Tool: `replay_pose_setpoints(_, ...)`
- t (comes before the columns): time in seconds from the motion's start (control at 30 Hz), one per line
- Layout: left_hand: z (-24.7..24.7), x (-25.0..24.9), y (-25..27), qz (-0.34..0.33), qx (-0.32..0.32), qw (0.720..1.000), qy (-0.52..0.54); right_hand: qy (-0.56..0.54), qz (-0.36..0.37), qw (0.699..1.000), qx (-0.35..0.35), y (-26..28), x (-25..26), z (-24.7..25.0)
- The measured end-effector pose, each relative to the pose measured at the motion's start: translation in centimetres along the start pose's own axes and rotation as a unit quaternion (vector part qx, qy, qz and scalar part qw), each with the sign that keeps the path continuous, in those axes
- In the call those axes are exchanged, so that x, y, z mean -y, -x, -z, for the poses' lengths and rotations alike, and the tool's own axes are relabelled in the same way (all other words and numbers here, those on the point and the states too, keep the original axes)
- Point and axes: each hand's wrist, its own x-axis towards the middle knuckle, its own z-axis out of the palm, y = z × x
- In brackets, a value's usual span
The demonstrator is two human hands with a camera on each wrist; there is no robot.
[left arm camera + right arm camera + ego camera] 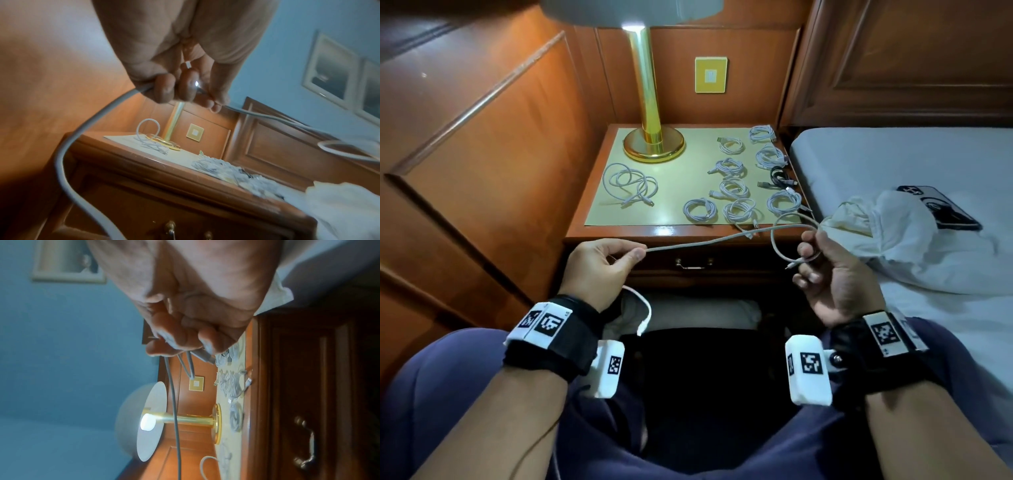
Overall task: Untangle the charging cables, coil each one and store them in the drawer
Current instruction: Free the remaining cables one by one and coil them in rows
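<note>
A white charging cable [709, 242] stretches between my hands in front of the nightstand. My left hand [599, 263] pinches it between thumb and forefinger; its tail [643, 308] hangs down past my wrist. My right hand [825, 270] grips a loop [784, 233] of the same cable, with a plug end [203, 356] sticking out by the fingers. On the nightstand top [674, 219] lie several coiled white cables [736, 188], one black cable [779, 175] and a loose uncoiled white one [630, 185]. The drawer [691, 263] under the top is closed.
A brass lamp [650, 137] stands at the back of the nightstand. A bed [928, 164] lies to the right, carrying a crumpled white bag [893, 222] and a dark flat device [941, 205]. Wood panelling [482, 137] closes the left side. My knees are below.
</note>
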Motion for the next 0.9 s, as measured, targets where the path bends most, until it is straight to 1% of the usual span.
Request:
replay_pose_setpoints(0.1,-1.3,-0.6,1.0,-0.039,0.002,0.997,-0.063,0.068,0.036,0.997,0.011,0.5,-0.9,-0.5)
replay_pose_setpoints(0.17,-2.3,-0.8,1.9,-0.097,0.017,0.991,-0.092,0.146,0.059,0.987,0.033,0.9,-1.8,-1.1)
replay_pose_setpoints(0.23,-3.2,-1.1,2.7,-0.161,0.052,0.981,-0.097,0.237,0.073,0.967,0.06,1.3,-2.7,-1.6)
replay_pose_setpoints(0.3,-3.8,-1.5,3.4,-0.198,0.111,0.971,-0.07,0.308,0.087,0.944,0.086,1.6,-3.6,-2.0)
replay_pose_setpoints(0.37,-4.1,-2.1,4.1,-0.211,0.169,0.962,-0.035,0.357,0.094,0.923,0.105,1.8,-4.4,-2.2)
replay_pose_setpoints(0.43,-4.0,-2.7,4.5,-0.209,0.197,0.958,0.003,0.385,0.083,0.911,0.121,2.0,-4.9,-2.3)
replay_pose_setpoints(0.5,-3.8,-3.0,4.4,-0.208,0.194,0.958,0.038,0.402,0.063,0.901,0.15,2.1,-5.2,-2.4)
replay_pose_setpoints(0.6,-3.5,-3.2,4.0,-0.193,0.16,0.965,0.077,0.428,0.022,0.882,0.195,2.3,-5.4,-2.7)
replay_pose_setpoints(0.63,-3.4,-3.1,3.9,-0.183,0.147,0.969,0.08,0.422,0.009,0.884,0.201,2.4,-5.5,-2.8)
replay_pose_setpoints(0.73,-3.5,-2.6,3.6,-0.157,0.122,0.978,0.069,0.367,-0.02,0.908,0.203,2.3,-5.8,-3.0)
replay_pose_setpoints(0.8,-3.8,-2.1,3.4,-0.143,0.127,0.981,0.038,0.325,-0.039,0.922,0.208,2.3,-5.8,-3.3)
replay_pose_setpoints(0.9,-4.3,-1.9,3.5,-0.132,0.148,0.98,-0.003,0.245,-0.092,0.941,0.216,2.3,-5.7,-3.5)
